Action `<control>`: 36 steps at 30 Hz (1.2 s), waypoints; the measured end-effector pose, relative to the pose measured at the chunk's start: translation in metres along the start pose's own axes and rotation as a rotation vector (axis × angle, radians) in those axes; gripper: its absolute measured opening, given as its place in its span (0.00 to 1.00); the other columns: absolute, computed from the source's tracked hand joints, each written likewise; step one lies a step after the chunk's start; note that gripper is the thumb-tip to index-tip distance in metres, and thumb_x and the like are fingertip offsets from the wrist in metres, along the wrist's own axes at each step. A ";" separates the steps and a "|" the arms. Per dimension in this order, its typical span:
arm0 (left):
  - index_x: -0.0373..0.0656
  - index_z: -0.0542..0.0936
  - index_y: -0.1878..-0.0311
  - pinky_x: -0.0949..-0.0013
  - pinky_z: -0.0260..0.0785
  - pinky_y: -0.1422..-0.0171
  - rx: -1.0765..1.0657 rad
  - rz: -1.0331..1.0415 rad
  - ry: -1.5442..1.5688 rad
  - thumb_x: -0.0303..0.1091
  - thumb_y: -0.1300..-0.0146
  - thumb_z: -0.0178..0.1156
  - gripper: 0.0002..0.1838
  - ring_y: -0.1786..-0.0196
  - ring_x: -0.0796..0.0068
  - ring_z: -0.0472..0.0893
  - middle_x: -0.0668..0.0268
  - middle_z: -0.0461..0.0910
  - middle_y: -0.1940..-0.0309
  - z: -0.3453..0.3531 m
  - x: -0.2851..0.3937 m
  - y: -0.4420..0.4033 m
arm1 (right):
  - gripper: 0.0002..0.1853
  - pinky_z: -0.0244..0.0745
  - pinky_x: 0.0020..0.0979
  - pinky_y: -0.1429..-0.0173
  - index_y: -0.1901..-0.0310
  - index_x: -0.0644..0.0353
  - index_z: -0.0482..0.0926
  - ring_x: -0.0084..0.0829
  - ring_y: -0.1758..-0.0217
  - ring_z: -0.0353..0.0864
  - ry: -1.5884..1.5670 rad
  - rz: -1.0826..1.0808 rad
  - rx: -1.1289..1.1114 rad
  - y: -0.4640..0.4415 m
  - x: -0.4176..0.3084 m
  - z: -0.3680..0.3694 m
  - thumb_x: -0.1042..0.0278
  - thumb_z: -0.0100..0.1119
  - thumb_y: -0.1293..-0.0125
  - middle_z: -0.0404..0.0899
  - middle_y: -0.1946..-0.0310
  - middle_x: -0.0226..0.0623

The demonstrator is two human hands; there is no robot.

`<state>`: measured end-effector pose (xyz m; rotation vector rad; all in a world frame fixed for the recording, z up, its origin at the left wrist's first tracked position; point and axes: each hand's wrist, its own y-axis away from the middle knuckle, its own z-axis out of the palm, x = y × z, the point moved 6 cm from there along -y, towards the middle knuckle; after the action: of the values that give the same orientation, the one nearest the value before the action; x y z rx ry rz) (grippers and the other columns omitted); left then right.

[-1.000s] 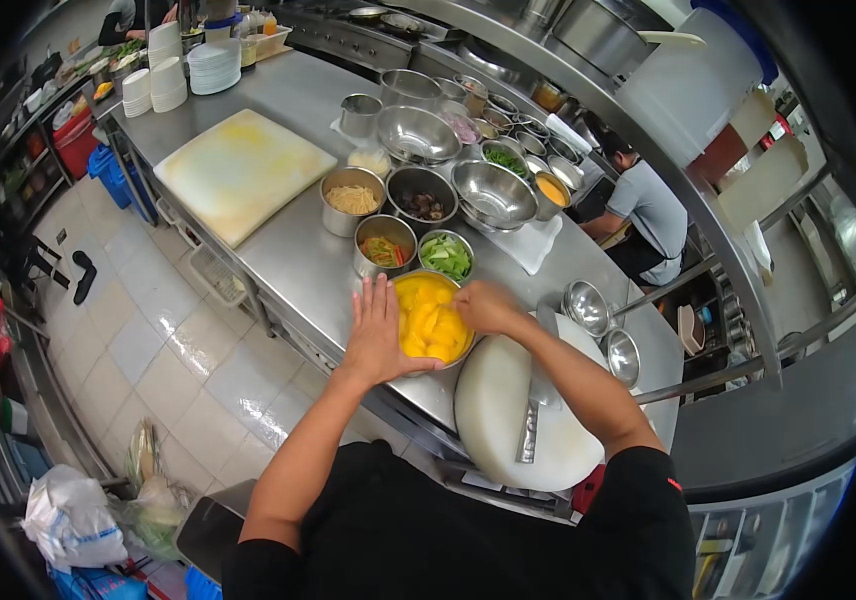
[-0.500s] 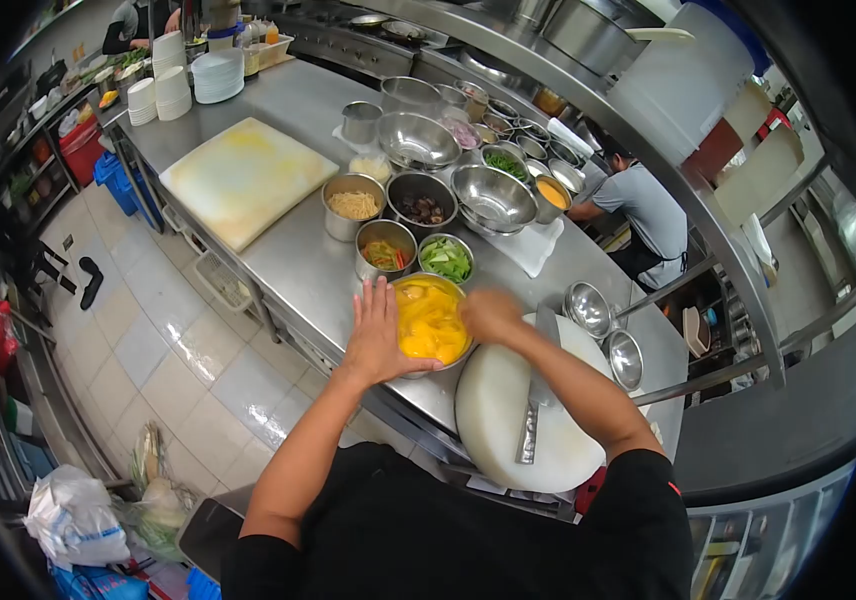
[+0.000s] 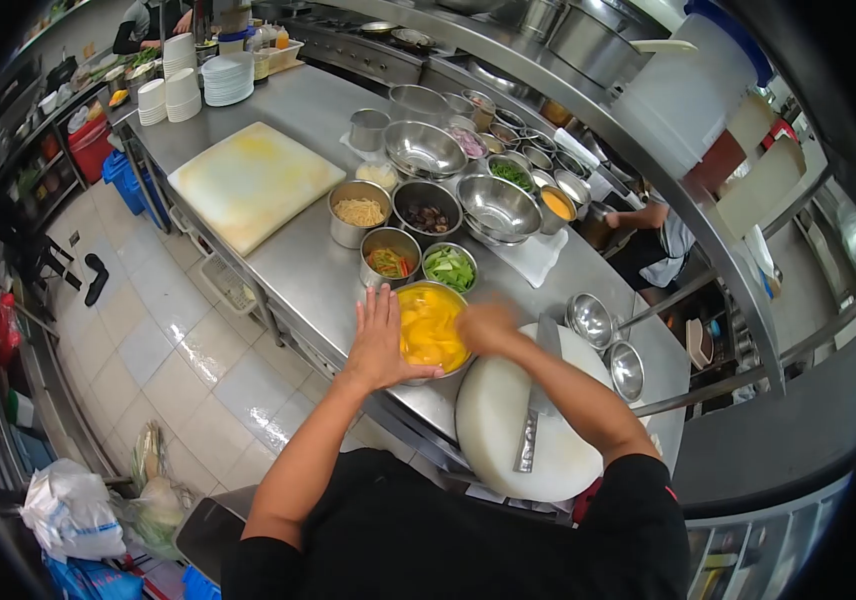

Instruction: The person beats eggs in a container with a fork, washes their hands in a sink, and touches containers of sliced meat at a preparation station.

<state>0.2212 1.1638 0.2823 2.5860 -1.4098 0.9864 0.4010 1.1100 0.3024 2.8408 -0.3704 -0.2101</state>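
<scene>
A metal bowl (image 3: pixel 435 378) of beaten yellow egg (image 3: pixel 433 328) stands at the near table edge. My left hand (image 3: pixel 380 345) holds its left side, fingers stretched along the rim and thumb across the near edge. Over the bowl's right side, my right hand (image 3: pixel 491 325) is closed and blurred by motion; what it grips cannot be made out. Just beyond the bowl are a tin of cut green vegetable (image 3: pixel 449 268) and a tin of red and orange strips (image 3: pixel 389 262). To the right, a cleaver (image 3: pixel 527 440) lies on a thick round chopping board (image 3: pixel 578 450).
Tins of pale shreds (image 3: pixel 359 211) and dark pieces (image 3: pixel 426 218) stand farther back beside steel bowls (image 3: pixel 498 208). A white cutting board (image 3: pixel 256 185) lies left. Small bowls (image 3: pixel 625 370) sit right, near a shelf post. A co-worker (image 3: pixel 653 235) is across the table.
My right hand has shifted slightly at the bowl's right side, and the egg surface has changed shape. My left hand keeps its hold. The co-worker across the table has moved right, partly behind the shelf.
</scene>
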 end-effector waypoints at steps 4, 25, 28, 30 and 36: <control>0.20 0.44 0.31 0.42 0.33 0.24 -0.018 0.010 -0.013 0.76 0.68 0.66 0.77 0.25 0.37 0.38 0.36 0.41 0.28 0.001 -0.001 -0.001 | 0.10 0.73 0.43 0.65 0.68 0.52 0.83 0.42 0.72 0.81 -0.165 -0.474 -0.099 0.012 -0.030 0.008 0.64 0.51 0.43 0.80 0.73 0.45; 0.25 0.49 0.30 0.43 0.33 0.23 -0.318 0.319 -0.089 0.74 0.67 0.67 0.72 0.24 0.46 0.45 0.42 0.48 0.28 -0.010 -0.007 -0.022 | 0.07 0.76 0.44 0.64 0.70 0.55 0.83 0.45 0.68 0.83 0.172 -0.234 -0.018 0.015 -0.027 0.003 0.67 0.56 0.47 0.82 0.71 0.43; 0.26 0.49 0.30 0.43 0.33 0.23 -0.341 0.352 -0.051 0.74 0.68 0.67 0.73 0.24 0.47 0.45 0.43 0.48 0.28 -0.012 -0.006 -0.021 | 0.09 0.79 0.41 0.58 0.67 0.61 0.85 0.44 0.63 0.85 0.198 -0.279 -0.196 0.045 -0.062 0.017 0.70 0.58 0.50 0.84 0.69 0.47; 0.27 0.47 0.29 0.43 0.32 0.23 -0.384 0.375 -0.076 0.74 0.68 0.67 0.74 0.24 0.46 0.44 0.43 0.47 0.28 -0.012 -0.004 -0.018 | 0.10 0.79 0.40 0.57 0.67 0.60 0.85 0.43 0.61 0.85 0.137 -0.244 -0.208 0.056 -0.079 0.019 0.68 0.58 0.48 0.84 0.67 0.46; 0.29 0.43 0.28 0.41 0.28 0.24 -0.491 0.293 -0.118 0.71 0.72 0.71 0.77 0.23 0.43 0.39 0.43 0.42 0.26 -0.012 -0.002 -0.019 | 0.07 0.79 0.40 0.62 0.69 0.57 0.85 0.40 0.63 0.85 -0.087 -0.240 -0.055 0.053 -0.103 0.027 0.68 0.59 0.47 0.85 0.69 0.43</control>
<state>0.2293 1.1803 0.2960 2.1471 -1.8214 0.4270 0.2854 1.0817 0.3026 2.8231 -0.0387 -0.3851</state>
